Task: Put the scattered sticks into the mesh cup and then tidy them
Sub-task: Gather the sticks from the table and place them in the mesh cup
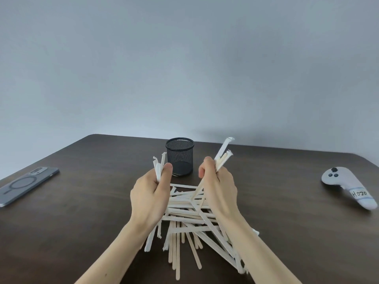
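A black mesh cup (180, 156) stands upright on the dark wooden table (82, 212), with no sticks showing above its rim. In front of it lies a loose heap of pale wooden sticks (184, 218), some in torn white paper wrappers, crossing one another. My left hand (150, 193) is closed around a few sticks that poke up past my thumb, just left of the cup. My right hand (218, 185) grips another bundle that slants up and to the right, beside the cup. Both hands hover over the heap and hide part of it.
A grey phone (26, 185) lies face down near the table's left edge. A white handheld controller (346, 185) with a label rests at the right. A plain grey wall rises behind the table's far edge.
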`<state>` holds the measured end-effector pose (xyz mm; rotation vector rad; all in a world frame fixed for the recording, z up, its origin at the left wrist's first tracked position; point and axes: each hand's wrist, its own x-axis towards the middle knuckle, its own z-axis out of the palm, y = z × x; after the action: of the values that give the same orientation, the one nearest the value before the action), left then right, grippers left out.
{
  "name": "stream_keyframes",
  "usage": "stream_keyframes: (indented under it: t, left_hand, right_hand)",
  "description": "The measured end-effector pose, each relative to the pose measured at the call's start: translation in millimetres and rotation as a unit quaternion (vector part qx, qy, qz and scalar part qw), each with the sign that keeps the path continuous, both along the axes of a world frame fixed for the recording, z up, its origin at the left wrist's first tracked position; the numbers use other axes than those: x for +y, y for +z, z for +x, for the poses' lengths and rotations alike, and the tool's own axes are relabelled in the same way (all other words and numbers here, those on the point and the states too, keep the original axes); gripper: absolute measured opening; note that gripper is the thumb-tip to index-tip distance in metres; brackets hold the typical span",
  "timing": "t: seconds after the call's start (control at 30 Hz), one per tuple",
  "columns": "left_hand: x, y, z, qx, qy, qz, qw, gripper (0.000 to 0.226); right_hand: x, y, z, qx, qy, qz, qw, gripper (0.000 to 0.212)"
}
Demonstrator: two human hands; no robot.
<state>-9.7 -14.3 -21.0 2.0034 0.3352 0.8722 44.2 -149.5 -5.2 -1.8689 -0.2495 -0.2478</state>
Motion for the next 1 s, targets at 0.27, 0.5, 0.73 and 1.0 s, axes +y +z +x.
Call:
stream_keyframes:
  t: [0.27,0.5,0.73,1.0]
  left_hand:
    - [18.3,60.3,20.7,0.006,0.029,0.019,0.999,0.058]
    - [36.2,111.1,89.4,-0.050,-0.042,0.003,0.998,0.056]
    - [55.6,108.7,134.8,-0.027,-0.023,0.015,0.999,0.066]
    - [60.5,78.2,143.1,0.055,-0.031,0.061,0.996,0.062]
  right_hand:
    - [5.4,55.7,36.8,-0.051,-0.006,-0.003,0.999,0.052]
    - [38.1,88.5,94.5,-0.086,0.011,-0.034,0.996,0.056]
    - [65.3,71.4,130.3,-0.077,-0.005,-0.074,0.994,0.061]
    - [69.2,52.7,140.9,-0.057,0.021,-0.198,0.978,0.068]
